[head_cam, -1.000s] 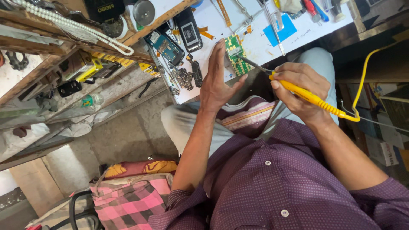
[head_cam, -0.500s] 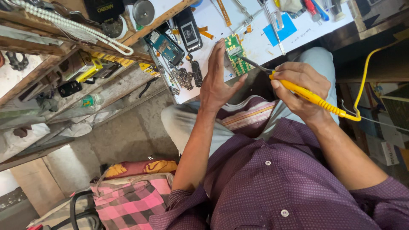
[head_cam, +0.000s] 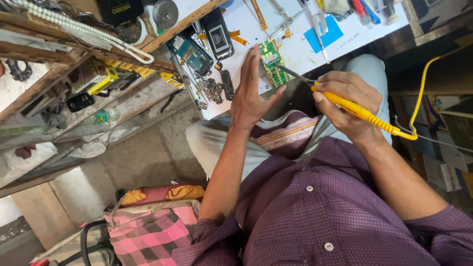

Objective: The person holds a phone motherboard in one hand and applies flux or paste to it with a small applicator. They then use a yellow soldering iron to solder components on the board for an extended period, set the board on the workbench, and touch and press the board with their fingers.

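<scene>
The right hand (head_cam: 345, 101) is wrapped firmly around a soldering iron (head_cam: 362, 114), its handle a smooth yellow plastic with ribbed rings toward the back, where a yellow cord curls off. The thin metal tip slants onto a small green circuit board (head_cam: 272, 63), flat and rectangular, studded with rows of pale gold pads. The board lies near the edge of the white worktop (head_cam: 295, 44). The left hand (head_cam: 251, 93) lies flat and spread, fingers stretched wide, fingertips pressing just beside the board's edge and holding nothing. Nearby on the worktop sit a dark phone shell (head_cam: 217, 34), a blue-green opened handset (head_cam: 189, 53), and a square of bright blue paper (head_cam: 322, 35). Beside the bench runs a rough wooden shelf (head_cam: 59, 54).
</scene>
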Tool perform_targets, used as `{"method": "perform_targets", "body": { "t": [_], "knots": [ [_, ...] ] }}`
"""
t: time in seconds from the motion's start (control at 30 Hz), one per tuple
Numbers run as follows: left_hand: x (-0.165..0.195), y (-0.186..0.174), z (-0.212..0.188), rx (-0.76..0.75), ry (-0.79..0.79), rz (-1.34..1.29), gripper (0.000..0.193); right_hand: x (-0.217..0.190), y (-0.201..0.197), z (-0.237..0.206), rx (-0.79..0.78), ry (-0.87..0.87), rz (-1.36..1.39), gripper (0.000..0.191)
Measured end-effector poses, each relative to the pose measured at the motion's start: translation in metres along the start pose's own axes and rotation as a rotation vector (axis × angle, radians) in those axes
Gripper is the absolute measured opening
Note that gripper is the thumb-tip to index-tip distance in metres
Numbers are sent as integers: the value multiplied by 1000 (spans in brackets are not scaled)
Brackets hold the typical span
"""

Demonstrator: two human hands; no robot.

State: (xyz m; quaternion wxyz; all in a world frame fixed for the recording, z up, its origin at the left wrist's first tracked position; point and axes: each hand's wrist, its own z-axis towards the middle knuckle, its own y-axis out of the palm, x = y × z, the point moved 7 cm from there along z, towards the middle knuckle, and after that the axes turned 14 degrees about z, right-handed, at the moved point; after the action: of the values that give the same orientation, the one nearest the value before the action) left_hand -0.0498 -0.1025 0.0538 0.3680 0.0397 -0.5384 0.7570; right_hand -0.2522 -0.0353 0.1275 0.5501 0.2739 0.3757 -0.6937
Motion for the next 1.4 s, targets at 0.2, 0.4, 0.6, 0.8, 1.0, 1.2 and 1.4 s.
{"method": "perform_targets", "body": {
  "t": [0.2,0.4,0.6,0.8,1.0,1.2,1.4],
  "knots": [
    [1,-1,0,6,8,-4,103,1,0,-1,-2,10,0,16],
    [0,1,-1,-6,5,-3,103,1,-1,0,3,12,-7,16],
    [-1,2,-2,-16,-4,8,102,0,-1,0,5,20,-5,16],
    [-1,2,-1,-10,-1,-2,102,1,-1,-1,-5,6,-15,16],
    [0,0,-1,8,12,4,102,3,-2,-1,-1,16,-8,16],
    [0,1,0,-1,9,-3,101,4,-2,0,6,16,5,15],
    [0,1,-1,-1,18,7,102,4,-2,0,4,25,4,15]
  ]
}}
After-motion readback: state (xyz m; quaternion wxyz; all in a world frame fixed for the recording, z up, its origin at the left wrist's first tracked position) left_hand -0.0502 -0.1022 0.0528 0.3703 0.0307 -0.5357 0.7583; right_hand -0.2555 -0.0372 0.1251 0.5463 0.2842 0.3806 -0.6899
